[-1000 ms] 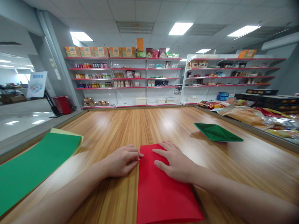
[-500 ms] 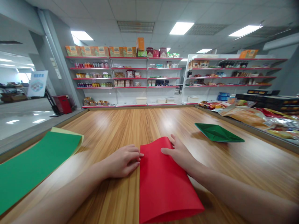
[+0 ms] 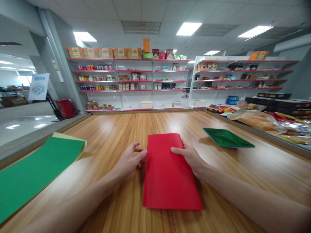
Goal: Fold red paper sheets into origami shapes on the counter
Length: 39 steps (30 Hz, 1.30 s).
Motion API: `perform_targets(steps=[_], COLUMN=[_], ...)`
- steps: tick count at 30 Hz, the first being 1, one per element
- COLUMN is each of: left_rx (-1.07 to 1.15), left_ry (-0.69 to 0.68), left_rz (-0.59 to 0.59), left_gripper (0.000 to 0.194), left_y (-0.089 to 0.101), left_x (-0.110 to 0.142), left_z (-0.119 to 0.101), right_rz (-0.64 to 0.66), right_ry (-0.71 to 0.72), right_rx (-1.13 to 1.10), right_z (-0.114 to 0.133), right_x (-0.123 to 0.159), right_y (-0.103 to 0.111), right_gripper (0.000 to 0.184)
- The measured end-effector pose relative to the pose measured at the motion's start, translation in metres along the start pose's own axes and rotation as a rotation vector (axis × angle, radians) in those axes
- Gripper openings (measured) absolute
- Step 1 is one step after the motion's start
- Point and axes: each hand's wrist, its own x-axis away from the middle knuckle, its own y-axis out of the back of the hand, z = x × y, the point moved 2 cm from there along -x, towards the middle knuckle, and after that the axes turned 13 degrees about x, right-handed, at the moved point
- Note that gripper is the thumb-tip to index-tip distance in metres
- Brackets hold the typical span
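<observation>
A sheet of red paper (image 3: 167, 174), folded over on itself, is in front of me, its long sides running away from me. My right hand (image 3: 190, 158) grips its right side, thumb on top and the other fingers hidden beneath. At the left edge is my left hand (image 3: 133, 157), fingers loosely bent and apart, thumb tip at the paper's edge; whether it touches cannot be made out. A folded dark green paper piece (image 3: 225, 137) rests farther right on the wooden table (image 3: 116, 129).
Green paper (image 3: 43, 171) with a pale yellow sheet (image 3: 70, 137) under it lies at the left. Packaged snacks (image 3: 262, 121) and black boxes (image 3: 279, 105) are beyond the table's right edge. Shelves (image 3: 136, 91) of goods stand behind.
The red paper has moved slightly away from me and its bulging fold lies flatter, its near edges now closer together. My left hand has turned, thumb up, and its fingers have opened.
</observation>
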Motion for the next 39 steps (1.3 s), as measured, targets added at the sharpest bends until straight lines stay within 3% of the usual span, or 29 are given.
perform_targets(steps=[2, 6, 15, 31, 39], left_rx=[0.183, 0.388, 0.551, 0.543, 0.583], left_ry=[0.096, 0.138, 0.201, 0.283, 0.3], left_rz=[0.093, 0.22, 0.38, 0.37, 0.46], left_gripper=[0.047, 0.031, 0.024, 0.028, 0.028], left_y=[-0.006, -0.01, -0.005, 0.001, -0.005], left_x=[0.003, 0.012, 0.015, 0.013, 0.018], left_z=[-0.001, -0.006, -0.002, 0.004, -0.002], right_rz=[0.037, 0.108, 0.189, 0.133, 0.081], right_ry=[0.042, 0.067, 0.098, 0.044, 0.062], right_rx=[-0.031, -0.08, -0.133, -0.055, -0.08], right_z=[0.001, 0.004, 0.004, 0.004, 0.004], right_x=[0.001, 0.005, 0.01, 0.013, 0.011], right_y=[0.0, -0.004, -0.009, -0.01, -0.009], right_gripper=[0.037, 0.048, 0.055, 0.048, 0.048])
